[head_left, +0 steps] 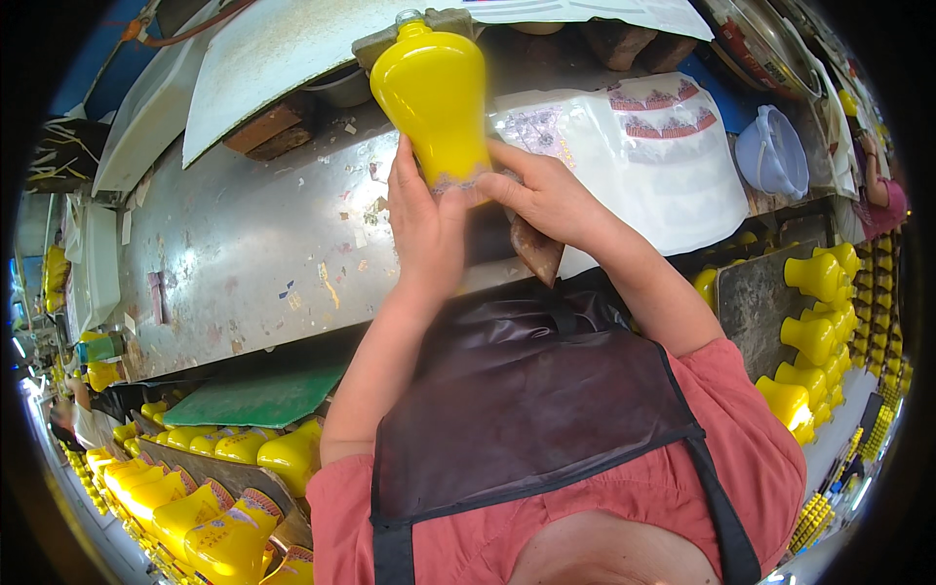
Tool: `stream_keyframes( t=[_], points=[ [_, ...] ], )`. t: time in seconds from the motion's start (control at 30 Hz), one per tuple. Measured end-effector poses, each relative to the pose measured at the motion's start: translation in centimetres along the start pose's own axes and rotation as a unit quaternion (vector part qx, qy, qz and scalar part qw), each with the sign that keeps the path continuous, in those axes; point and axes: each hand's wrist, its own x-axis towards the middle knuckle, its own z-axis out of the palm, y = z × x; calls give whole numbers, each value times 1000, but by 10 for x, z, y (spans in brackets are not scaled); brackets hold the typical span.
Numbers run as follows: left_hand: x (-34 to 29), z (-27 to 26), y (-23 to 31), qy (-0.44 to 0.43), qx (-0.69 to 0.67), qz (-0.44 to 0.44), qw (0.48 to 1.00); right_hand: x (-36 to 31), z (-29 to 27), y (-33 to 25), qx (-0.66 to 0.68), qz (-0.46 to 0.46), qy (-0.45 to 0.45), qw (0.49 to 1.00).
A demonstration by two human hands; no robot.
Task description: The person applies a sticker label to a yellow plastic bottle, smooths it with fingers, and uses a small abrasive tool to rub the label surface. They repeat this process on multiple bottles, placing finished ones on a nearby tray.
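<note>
A glossy yellow bottle (429,88) with a bare glass neck points away from me, its neck end by a grey block (375,47) at the far side. Around its narrow lower end runs a patterned purple-pink decal band (458,183). My left hand (427,219) presses along the left side of that end, thumb near the band. From the right, my right hand (546,195) grips the same end, thumb on the band. A brown flat piece (536,252) with a pointed corner juts out below my right palm; whether I hold it is hidden.
A metal worktable (253,263) bears paint flecks and paper scraps. White sheets with printed decals (673,166) lie to the right, beside a pale blue bucket (770,151). Many yellow bottles stand on boards at lower left (229,536) and right (809,336). A green board (258,390) lies below the table edge.
</note>
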Motion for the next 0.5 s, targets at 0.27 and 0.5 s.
stream_keyframes(
  t=[0.27,0.5],
  points=[
    [1,-1,1,-1,-5,-1,1000,0,1,1,-9,1,6,1000],
    [0,-5,5,-24,-115,-59,991,-10,-25,-15,260,102,102,955]
  ],
)
